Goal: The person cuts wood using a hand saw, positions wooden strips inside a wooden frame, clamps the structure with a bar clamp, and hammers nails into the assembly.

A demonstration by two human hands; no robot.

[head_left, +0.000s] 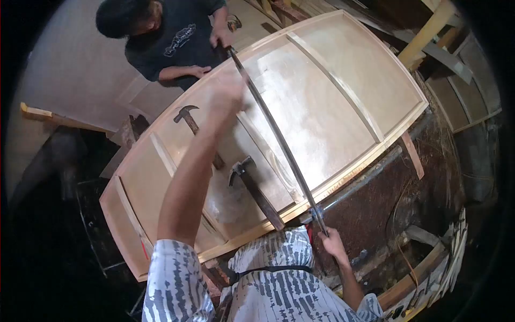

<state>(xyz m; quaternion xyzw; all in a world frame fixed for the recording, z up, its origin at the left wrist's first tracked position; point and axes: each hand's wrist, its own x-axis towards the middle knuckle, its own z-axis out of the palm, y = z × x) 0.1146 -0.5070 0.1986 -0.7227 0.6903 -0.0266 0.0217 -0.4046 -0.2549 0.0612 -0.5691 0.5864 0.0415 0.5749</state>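
Observation:
A long dark metal bar clamp [276, 131] lies across a curved wooden panel [370, 70] with raised edges and cross strips. My right hand [333, 244] is closed around the clamp's near end, just past the panel's front edge, beside a bluish clamp part. Stretched over the panel, my left hand [229, 88] is smeared by motion near the bar's far half; its fingers cannot be made out. Two hammers rest on the panel: one hammer [256, 193] near me, another hammer [188, 119] farther off, partly hidden by my left forearm.
Across the panel stands a person in a dark T-shirt [179, 40], one hand [221, 36] at the clamp's far end and the other hand [201, 71] by the panel edge. A brown, stained surface [375, 204] lies to the right. A yellowish post [429, 32] rises at upper right.

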